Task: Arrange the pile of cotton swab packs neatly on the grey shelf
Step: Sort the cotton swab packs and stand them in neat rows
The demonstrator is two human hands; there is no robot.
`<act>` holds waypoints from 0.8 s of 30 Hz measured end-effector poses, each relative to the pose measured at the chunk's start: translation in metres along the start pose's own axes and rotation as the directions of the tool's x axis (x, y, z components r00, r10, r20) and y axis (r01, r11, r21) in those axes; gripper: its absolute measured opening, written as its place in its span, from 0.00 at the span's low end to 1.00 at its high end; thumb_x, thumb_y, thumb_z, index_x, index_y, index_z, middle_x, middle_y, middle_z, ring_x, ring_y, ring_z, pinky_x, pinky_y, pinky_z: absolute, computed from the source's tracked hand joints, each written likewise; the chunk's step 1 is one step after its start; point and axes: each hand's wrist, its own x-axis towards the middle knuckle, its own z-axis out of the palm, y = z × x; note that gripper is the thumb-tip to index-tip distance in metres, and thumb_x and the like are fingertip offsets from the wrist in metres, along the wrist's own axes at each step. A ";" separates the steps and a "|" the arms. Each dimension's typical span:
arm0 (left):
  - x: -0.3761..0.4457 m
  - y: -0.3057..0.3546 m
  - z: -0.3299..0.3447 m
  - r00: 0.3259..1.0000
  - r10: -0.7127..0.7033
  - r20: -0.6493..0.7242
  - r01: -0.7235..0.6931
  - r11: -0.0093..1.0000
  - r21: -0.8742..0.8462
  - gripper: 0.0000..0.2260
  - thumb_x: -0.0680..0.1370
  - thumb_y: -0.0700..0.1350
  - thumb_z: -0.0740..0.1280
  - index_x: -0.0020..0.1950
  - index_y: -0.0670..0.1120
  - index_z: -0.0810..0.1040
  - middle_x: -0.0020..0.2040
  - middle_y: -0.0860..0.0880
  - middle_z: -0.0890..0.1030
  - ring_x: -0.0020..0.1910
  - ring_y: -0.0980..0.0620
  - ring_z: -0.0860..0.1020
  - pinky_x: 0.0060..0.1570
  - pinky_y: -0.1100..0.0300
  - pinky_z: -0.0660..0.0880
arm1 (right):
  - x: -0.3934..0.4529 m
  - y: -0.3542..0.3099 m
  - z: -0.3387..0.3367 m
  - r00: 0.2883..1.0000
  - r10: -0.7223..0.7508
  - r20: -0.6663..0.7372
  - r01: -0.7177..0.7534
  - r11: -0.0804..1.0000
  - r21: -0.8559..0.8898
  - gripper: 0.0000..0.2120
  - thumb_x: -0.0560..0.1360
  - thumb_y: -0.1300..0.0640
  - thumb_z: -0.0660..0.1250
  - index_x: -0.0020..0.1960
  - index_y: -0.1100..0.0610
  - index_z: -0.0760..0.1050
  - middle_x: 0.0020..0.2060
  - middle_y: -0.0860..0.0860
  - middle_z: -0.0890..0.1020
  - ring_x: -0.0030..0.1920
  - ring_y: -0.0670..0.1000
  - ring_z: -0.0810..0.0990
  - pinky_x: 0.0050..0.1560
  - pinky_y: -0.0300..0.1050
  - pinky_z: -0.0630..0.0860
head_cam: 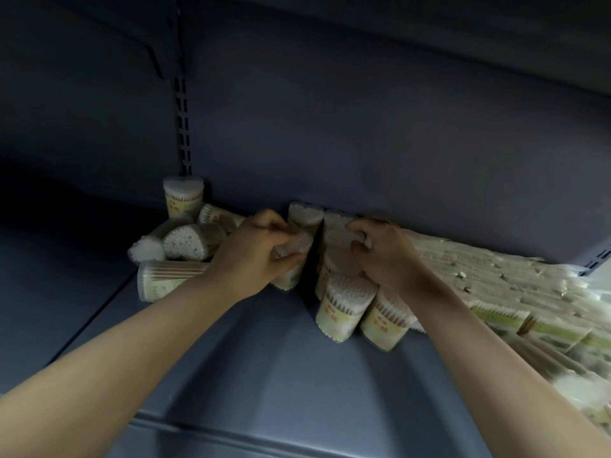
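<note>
Far left of the frame: bare grey shelf, dim, with a seam running diagonally toward the lower left. Left of centre, against the back panel below the slotted upright: one upright pack, white swab tips on top. Just below and right of it, a loose heap of toppled packs, round ends facing the camera, touching one another. At the heap's lower edge, one pack lying on its side, wooden sticks visible through the clear wall.

Centre: left hand, fingers and thumb curled round a pack, pinching it near its top; base of that pack on the shelf or just off it, cannot tell which. Directly behind, another standing pack against the back panel.

Right of centre, across a narrow dark gap: right hand, fingers curled over the tops of a cluster of standing packs; whether gripping one or only pressing on them, cannot tell. In front of that hand, two front packs, upright, side by side and touching, yellow labels forward.

Right edge, middle to lower corner: flat wrapped bundles of swabs stacked in a sloping mass, reaching the back panel.
</note>
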 end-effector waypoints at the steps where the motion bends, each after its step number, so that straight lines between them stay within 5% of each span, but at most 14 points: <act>1: 0.000 -0.001 0.000 1.000 0.019 0.013 -0.019 1.000 0.017 0.25 0.71 0.59 0.60 0.55 0.41 0.81 0.50 0.44 0.77 0.47 0.44 0.78 0.44 0.55 0.76 | 0.001 -0.001 0.000 1.000 0.000 0.006 0.000 1.000 0.005 0.12 0.74 0.64 0.62 0.56 0.65 0.76 0.56 0.58 0.76 0.58 0.57 0.72 0.55 0.48 0.70; 8: 0.011 0.000 0.007 0.999 0.023 0.026 -0.024 0.999 0.027 0.25 0.72 0.58 0.56 0.56 0.42 0.81 0.56 0.45 0.81 0.52 0.40 0.78 0.53 0.49 0.75 | 0.001 -0.001 0.004 0.999 0.003 0.037 -0.003 1.000 0.015 0.14 0.75 0.63 0.58 0.58 0.61 0.76 0.58 0.58 0.77 0.58 0.58 0.74 0.56 0.51 0.72; 16: 0.024 0.000 0.019 0.997 0.074 0.021 -0.076 0.990 0.120 0.21 0.72 0.52 0.59 0.52 0.40 0.82 0.49 0.44 0.84 0.47 0.41 0.80 0.44 0.47 0.79 | 0.001 0.003 0.008 0.999 -0.013 0.036 0.013 1.000 0.004 0.17 0.74 0.62 0.58 0.61 0.56 0.74 0.59 0.56 0.77 0.61 0.58 0.74 0.58 0.52 0.72; 24: 0.031 -0.006 0.028 0.999 0.043 0.017 -0.045 0.993 0.112 0.24 0.72 0.54 0.57 0.55 0.40 0.81 0.54 0.43 0.82 0.54 0.40 0.78 0.53 0.46 0.76 | 0.002 0.005 0.010 0.999 -0.023 0.034 0.022 1.000 0.015 0.17 0.73 0.63 0.59 0.60 0.57 0.75 0.58 0.57 0.78 0.60 0.58 0.74 0.57 0.52 0.72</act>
